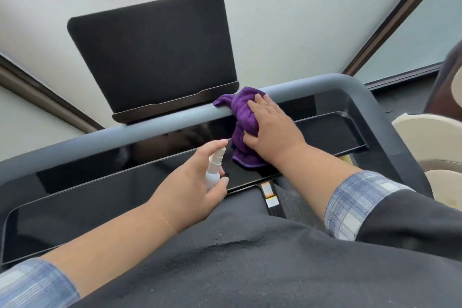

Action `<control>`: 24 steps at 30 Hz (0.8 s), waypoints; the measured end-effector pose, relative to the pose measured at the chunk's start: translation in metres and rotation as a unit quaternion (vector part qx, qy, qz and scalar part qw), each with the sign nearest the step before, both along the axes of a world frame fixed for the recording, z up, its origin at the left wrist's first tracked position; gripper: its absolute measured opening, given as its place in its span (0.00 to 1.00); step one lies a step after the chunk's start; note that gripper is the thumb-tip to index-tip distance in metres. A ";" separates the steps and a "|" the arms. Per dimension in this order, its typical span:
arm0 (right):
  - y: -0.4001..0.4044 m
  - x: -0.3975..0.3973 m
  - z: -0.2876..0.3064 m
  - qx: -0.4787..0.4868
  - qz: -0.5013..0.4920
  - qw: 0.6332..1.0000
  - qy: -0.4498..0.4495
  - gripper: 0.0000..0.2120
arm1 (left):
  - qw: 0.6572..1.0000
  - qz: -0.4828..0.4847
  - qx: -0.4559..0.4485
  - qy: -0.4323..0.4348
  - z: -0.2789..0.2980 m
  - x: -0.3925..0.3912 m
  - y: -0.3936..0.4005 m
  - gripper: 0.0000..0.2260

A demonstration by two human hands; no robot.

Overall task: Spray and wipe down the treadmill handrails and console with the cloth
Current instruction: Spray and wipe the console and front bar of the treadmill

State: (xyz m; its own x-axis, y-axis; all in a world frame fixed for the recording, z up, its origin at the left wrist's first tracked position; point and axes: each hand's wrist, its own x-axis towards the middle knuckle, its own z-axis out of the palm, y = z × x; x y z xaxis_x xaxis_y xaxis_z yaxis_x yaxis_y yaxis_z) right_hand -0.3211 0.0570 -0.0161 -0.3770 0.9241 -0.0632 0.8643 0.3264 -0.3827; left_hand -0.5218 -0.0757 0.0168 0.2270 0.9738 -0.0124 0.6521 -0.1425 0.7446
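The treadmill console (140,177), a long glossy black panel, is seen running crosswise beneath both hands, its long axis from lower left to upper right. Just beyond it the grey front handrail (160,120) is laid along the same axis and is bent back toward the person at the right corner. A dark tablet rest (152,57) is raised behind the rail, to the far left of the wiping grip.

The purple microfibre cloth (243,117) is draped over the rail and down onto the console, and is pressed there by the right hand (270,127), whose fingers are laid flat and slightly spread on the bunched fabric. The unwiped length of rail and panel is judged to lie mostly to the left of this grip, so a stroke along the long axis toward the left seems called for.

The small white spray bottle (214,170) is held upright just left of and nearer than the cloth by the left hand (192,182), fingers curled round its body, forefinger on the nozzle, which is pointed toward the console.
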 end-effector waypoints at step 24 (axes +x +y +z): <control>-0.018 0.018 -0.004 -0.036 0.266 0.963 0.019 0.32 | 0.898 0.438 -0.038 0.009 0.001 0.008 0.038 0.26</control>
State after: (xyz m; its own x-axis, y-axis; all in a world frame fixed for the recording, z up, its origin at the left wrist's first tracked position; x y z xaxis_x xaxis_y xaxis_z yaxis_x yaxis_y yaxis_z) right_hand -0.3034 0.0395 -0.0200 -0.7988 0.5936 -0.0976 0.5677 0.6902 -0.4487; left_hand -0.5135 -0.0380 0.0176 -0.6262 0.7752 -0.0832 0.5014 0.4822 0.7184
